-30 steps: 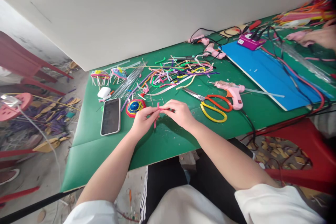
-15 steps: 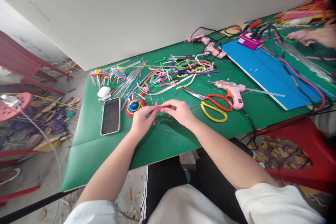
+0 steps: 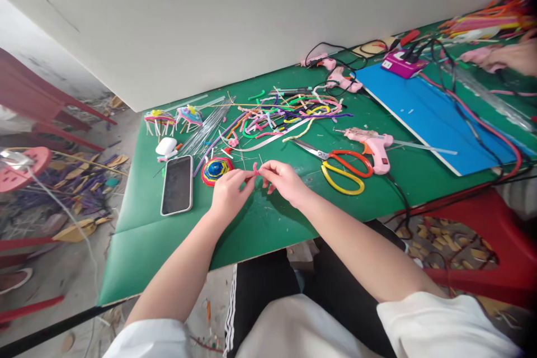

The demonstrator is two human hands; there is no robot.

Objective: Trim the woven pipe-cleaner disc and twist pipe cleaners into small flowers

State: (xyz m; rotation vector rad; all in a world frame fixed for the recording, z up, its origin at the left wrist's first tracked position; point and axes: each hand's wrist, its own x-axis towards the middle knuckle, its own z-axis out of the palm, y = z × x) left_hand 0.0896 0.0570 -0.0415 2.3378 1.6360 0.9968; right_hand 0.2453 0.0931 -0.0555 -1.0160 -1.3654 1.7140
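Observation:
Between my two hands is a short pink pipe cleaner [image 3: 255,168], its upper end bent over. My left hand [image 3: 231,190] pinches it between thumb and fingers. My right hand [image 3: 284,182] is closed on its other side, fingertips against the pink piece. Just left of my left hand lies a round disc wound in red, yellow and blue rings [image 3: 217,170]. A pile of coloured pipe cleaners [image 3: 289,114] spreads beyond my hands. Scissors [image 3: 335,165] with orange and yellow handles lie to the right, beside a pink glue gun [image 3: 371,148].
A phone [image 3: 177,185] and a white case [image 3: 166,146] lie at the left. Behind them stand two small colourful umbrella-like pieces [image 3: 189,116] near clear glue sticks [image 3: 210,126]. A blue board [image 3: 436,123] bears a purple power block [image 3: 403,64]. A co-worker's hand [image 3: 514,59] shows far right.
The pink pipe cleaner's upper end now curls over, and its lower tail no longer shows below my left hand. My right hand has turned slightly, its lower fingers now showing.

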